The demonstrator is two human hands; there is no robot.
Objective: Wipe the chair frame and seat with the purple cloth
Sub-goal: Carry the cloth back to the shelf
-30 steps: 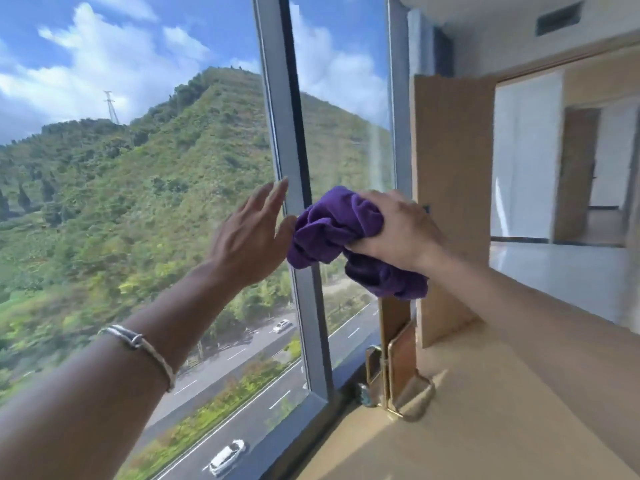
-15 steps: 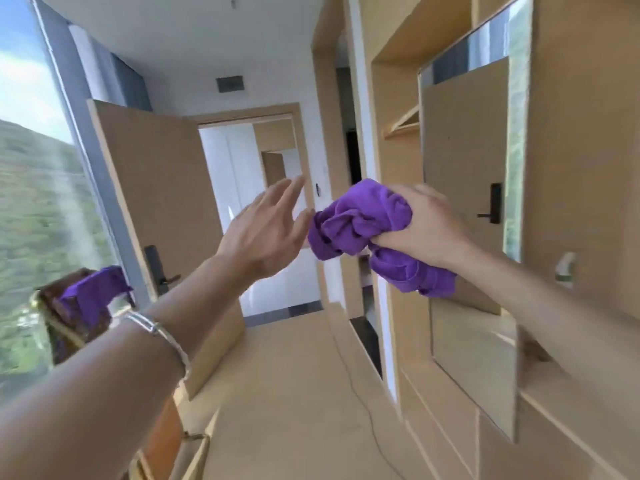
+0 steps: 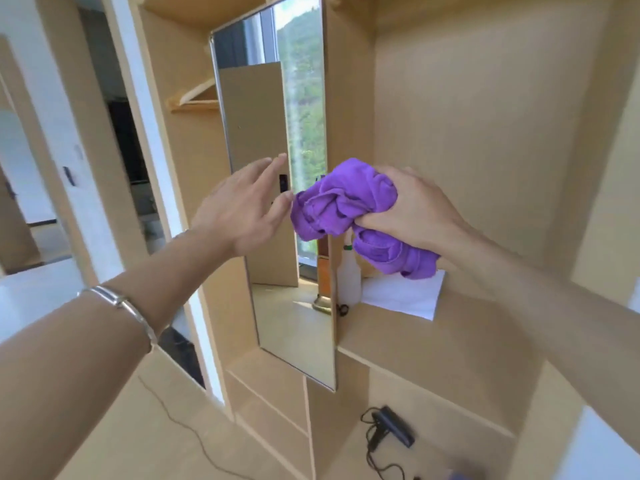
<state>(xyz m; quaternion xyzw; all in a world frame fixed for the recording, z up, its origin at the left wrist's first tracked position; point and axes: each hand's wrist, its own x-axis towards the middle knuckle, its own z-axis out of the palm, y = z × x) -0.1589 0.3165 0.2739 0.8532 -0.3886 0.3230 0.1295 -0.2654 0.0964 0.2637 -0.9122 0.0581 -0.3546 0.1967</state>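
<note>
Both my hands are raised in front of a tall mirror (image 3: 273,140) set in light wooden shelving (image 3: 467,109). My right hand (image 3: 414,211) clenches the purple cloth (image 3: 343,206), fingers curled round the middle of the bundle so that it bulges out on either side of my fist. The cloth is crumpled into a thick wad, held in the air at chest height. Its long axis slants from upper left to lower right: the bigger, rounder end points left toward my other hand, and the smaller end hangs below my right wrist, just above a white sheet (image 3: 405,297) lying on the shelf.

My left hand (image 3: 242,211) is released, fingers straight and close together, palm turned toward the cloth. Its thumb tip is right at the cloth's left end; I cannot tell whether it touches. A silver bracelet (image 3: 119,303) circles my left forearm.

A white spray bottle (image 3: 348,282) with a green collar stands on the shelf beside the mirror's edge, partly behind the cloth; I can read no lettering on it. In the compartment below lies a black hair dryer (image 3: 391,426) with its cord looped round it. A wooden hanger (image 3: 195,95) hangs left of the mirror.
</note>
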